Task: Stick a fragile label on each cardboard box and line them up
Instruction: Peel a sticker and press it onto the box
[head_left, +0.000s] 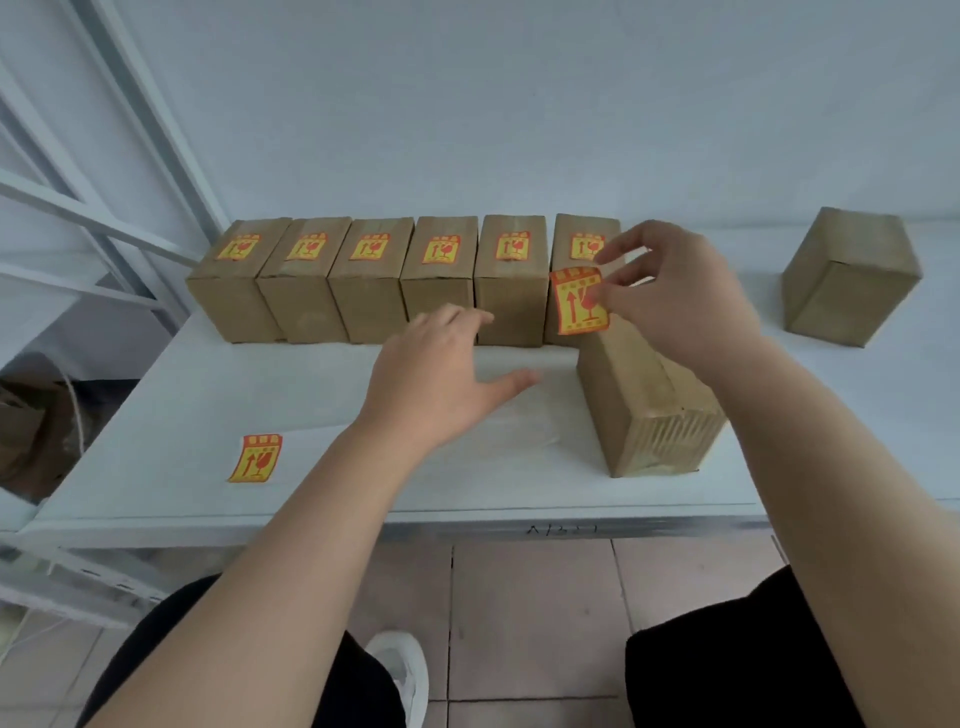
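Above unlabelled box (644, 395), right hand (675, 296), pinched label (579, 300)

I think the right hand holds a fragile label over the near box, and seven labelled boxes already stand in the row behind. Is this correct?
Not quite: the head view shows six labelled boxes in the row, not seven. The right hand does hold a fragile label over the near box.

Soft even daylight, faint shadows, slight blur, wide-angle bending at edges

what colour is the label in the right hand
Yellow with red-orange markings, pinched by the right hand; head view.
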